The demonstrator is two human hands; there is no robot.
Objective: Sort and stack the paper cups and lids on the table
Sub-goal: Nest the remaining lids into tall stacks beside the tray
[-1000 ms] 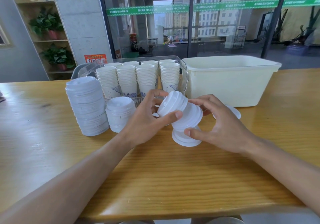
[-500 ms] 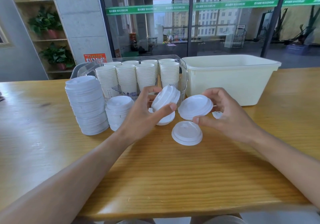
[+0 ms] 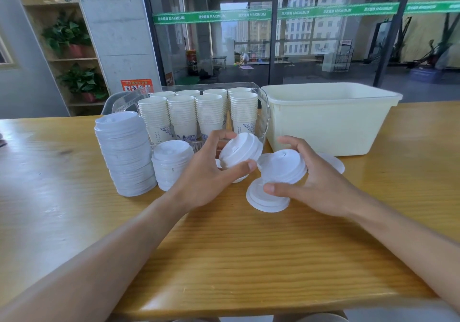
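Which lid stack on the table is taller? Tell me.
The left stack, at the table's left beside the cup tray. It rises to about the cups' rims; the short stack next to it is roughly half as high.

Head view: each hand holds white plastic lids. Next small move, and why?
Probably bring the right hand leftward and nest its white plastic lid onto the small stack of white lids gripped by the left hand. Both are lifted off the wooden table, tilted alike and nearly touching, so joining them seems the shortest step.

The wooden table bears lid stacks, a clear cup tray, a cream tub.
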